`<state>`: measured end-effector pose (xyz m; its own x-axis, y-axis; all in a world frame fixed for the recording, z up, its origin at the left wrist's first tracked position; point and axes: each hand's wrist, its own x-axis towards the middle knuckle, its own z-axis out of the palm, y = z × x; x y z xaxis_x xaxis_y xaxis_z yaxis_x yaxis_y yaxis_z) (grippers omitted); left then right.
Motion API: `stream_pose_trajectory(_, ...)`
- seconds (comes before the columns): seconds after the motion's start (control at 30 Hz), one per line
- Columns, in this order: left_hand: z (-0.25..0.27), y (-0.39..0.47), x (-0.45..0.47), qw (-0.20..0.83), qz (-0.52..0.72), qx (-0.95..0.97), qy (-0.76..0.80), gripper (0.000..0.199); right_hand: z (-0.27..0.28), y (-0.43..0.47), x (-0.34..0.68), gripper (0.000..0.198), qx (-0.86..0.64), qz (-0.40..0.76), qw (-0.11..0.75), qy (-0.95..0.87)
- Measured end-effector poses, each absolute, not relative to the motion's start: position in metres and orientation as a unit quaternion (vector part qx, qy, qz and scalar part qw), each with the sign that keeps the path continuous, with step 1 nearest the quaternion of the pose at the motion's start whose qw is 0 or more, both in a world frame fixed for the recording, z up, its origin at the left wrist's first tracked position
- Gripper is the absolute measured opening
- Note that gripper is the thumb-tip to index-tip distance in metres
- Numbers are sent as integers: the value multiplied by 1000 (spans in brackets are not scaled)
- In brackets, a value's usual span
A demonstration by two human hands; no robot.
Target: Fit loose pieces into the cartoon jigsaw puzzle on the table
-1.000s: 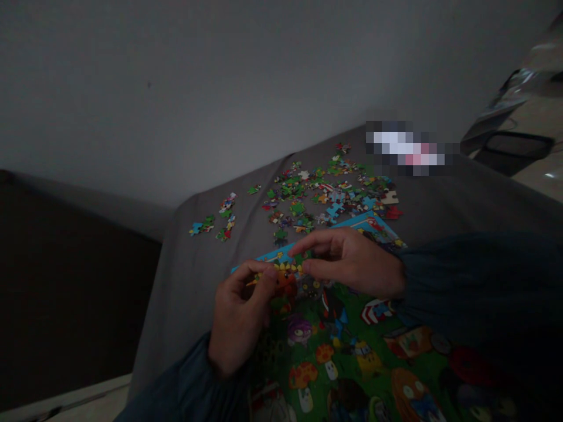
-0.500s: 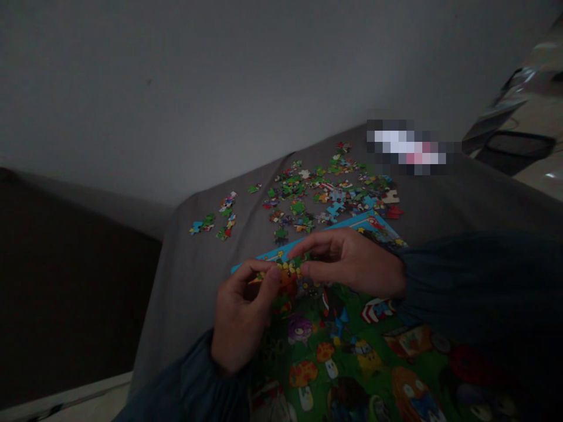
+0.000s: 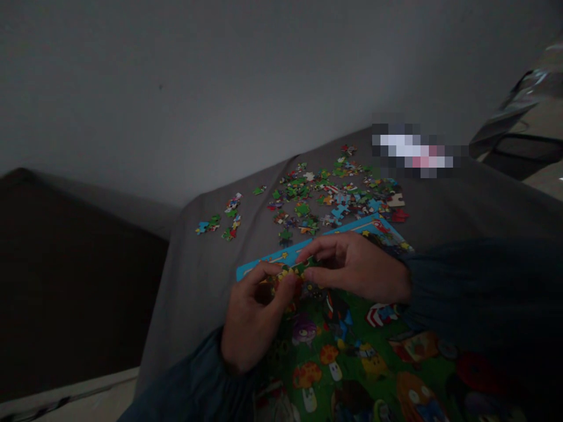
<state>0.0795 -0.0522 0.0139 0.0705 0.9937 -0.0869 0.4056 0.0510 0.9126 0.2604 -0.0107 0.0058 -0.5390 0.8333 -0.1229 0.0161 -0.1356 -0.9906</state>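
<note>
My left hand (image 3: 253,319) pinches a yellow-and-orange puzzle piece (image 3: 289,274) between thumb and index finger. Against it, a green puzzle piece (image 3: 308,264) is gripped by my right hand (image 3: 358,266), thumb below and fingers above. The two pieces touch or overlap; whether they are locked together I cannot tell. Both hands hover over the upper part of a colourful puzzle picture (image 3: 352,328) with green ground, cartoon mushrooms and a blue border. My wrists and the pieces hide part of that picture.
Several loose puzzle pieces (image 3: 338,196) lie scattered beyond the picture, with a smaller group (image 3: 231,217) to the left. Grey cloth (image 3: 185,281) covers the table, which meets a wall (image 3: 220,88). A pixelated blurred object (image 3: 413,152) lies at the back right.
My hands have stayed close together, and the pieces between them have turned slightly, showing more green by the right fingers. The whole view has shifted a little.
</note>
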Motion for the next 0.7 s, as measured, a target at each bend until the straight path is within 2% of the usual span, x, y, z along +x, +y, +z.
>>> stream_pose_trajectory(0.37,11,-57,78,389,359,621,577,25,6,-15,262,18,-373,625,288,-622)
stream_pose_trajectory(0.7,11,-57,76,429,369,606,559,29,9,-19,265,14,-336,632,311,-625)
